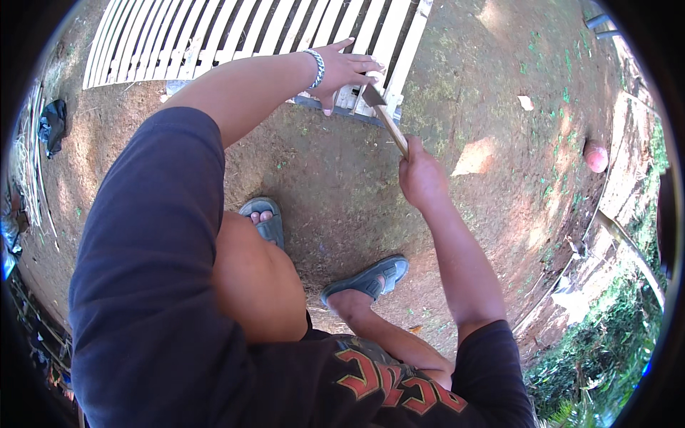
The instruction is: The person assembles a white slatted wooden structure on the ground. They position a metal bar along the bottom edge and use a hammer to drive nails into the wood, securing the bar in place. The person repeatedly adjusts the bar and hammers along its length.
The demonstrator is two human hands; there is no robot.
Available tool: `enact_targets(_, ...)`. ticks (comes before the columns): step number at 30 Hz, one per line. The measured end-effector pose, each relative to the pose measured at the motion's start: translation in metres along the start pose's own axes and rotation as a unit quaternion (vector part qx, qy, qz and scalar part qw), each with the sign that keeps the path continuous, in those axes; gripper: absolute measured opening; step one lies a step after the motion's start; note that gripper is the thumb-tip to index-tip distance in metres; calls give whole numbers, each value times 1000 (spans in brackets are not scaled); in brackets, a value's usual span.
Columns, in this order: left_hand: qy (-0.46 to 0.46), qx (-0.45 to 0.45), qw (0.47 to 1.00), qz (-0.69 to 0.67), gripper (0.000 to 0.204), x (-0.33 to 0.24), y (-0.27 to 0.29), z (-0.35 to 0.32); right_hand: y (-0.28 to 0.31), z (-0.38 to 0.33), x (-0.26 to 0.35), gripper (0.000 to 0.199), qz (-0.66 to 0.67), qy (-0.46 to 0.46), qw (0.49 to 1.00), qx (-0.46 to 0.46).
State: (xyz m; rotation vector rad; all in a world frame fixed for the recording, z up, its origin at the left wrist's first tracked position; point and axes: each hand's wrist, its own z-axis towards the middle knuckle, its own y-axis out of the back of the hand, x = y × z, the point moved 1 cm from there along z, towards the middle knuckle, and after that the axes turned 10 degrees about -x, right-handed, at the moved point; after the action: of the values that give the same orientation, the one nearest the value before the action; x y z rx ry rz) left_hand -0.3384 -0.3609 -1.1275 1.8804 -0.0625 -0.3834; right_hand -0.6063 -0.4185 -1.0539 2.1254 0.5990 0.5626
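My right hand (422,175) is closed round the light wooden handle of a hammer-like tool (391,123). Its dark, flat metal head points up and left, close to the fingertips of my other hand. My left hand (345,71), a braided band on its wrist, rests with fingers spread on the near right corner of a slatted panel (246,28). Pale, narrow strips make up this panel, running side by side over cross pieces. Whether a small piece lies under my left fingertips is hidden.
Bare brown earth (321,171) surrounds my sandalled feet (367,279). A reddish round object (595,155) lies to the right, before a bank with green plants (606,357). Dark plastic (52,128) and thin sticks (34,157) lie at the far left.
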Motion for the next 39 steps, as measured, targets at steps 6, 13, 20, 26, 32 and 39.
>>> enact_targets(6,86,-52,995,-12,130,0,1,-29,-34,-33,14,44,204,-10,970,-133)
enact_targets(13,153,-71,986,-3,129,8,-8,-51,-77,-55,2,53,535,-139,818,-159)
enact_targets(20,90,-126,988,10,68,-4,-2,8,-65,-59,-27,55,390,-183,891,-143)
enact_targets(26,53,-63,996,39,56,-16,-4,57,-67,-41,-27,52,252,-116,940,-200)
enact_targets(32,51,-65,995,54,53,-18,-8,63,-48,-23,-21,54,240,-85,946,-202)
enact_targets(39,56,-79,995,35,56,-13,-20,62,-37,-13,-23,54,270,-135,942,-144)
